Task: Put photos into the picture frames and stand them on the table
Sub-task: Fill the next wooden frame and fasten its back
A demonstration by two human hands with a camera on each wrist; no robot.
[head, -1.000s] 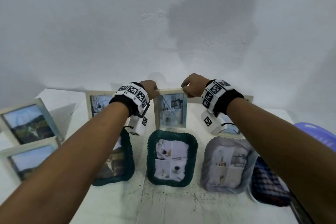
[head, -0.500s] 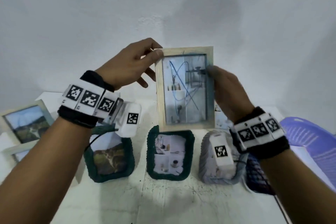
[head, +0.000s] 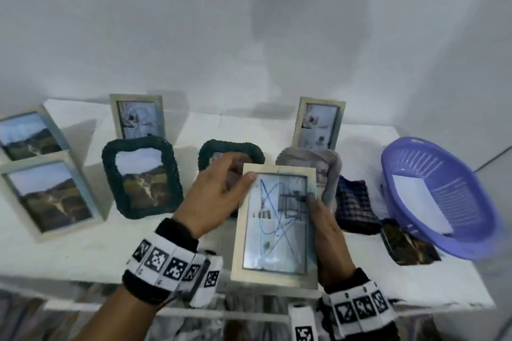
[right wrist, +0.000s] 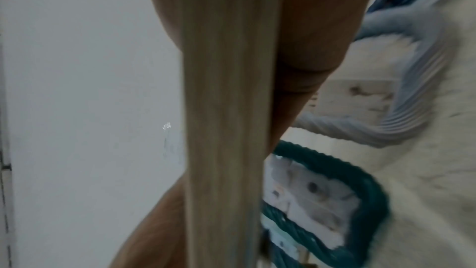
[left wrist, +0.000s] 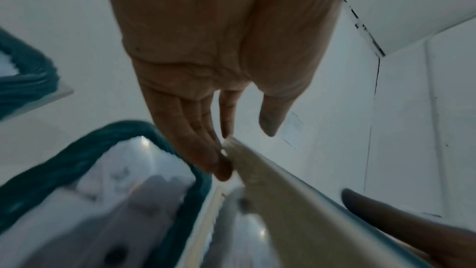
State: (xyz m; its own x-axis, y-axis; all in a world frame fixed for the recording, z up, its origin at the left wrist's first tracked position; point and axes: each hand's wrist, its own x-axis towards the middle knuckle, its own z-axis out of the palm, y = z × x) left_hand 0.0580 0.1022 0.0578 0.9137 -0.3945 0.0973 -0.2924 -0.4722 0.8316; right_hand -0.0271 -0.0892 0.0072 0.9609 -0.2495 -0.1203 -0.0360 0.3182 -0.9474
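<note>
I hold a light wooden picture frame [head: 274,224] in the middle above the table's front, its glass facing up and a scribbled photo inside. My right hand [head: 315,207] grips its right edge, thumb on the front. My left hand [head: 241,171] has straight fingers, and only the tips touch the frame's top-left corner. In the left wrist view the wooden frame [left wrist: 283,201] runs edge-on from the fingertips [left wrist: 221,168], with the thumb apart. The right wrist view has the wooden frame [right wrist: 226,129] edge-on, hiding most of the fingers.
Two wooden frames [head: 135,116] [head: 318,124] stand at the back of the white table [head: 83,252]. In front stand two green rope frames [head: 141,177] [head: 230,152] and a grey rope frame [head: 329,163]. Two pale frames [head: 50,194] stand left. A purple basket [head: 440,202], checked cloth [head: 354,202] and loose photos [head: 407,243] lie right.
Both hands lifted the wooden frame from the back row, raised it, then brought it down and toward me. The left hand's pinch on the corner has loosened to a fingertip touch.
</note>
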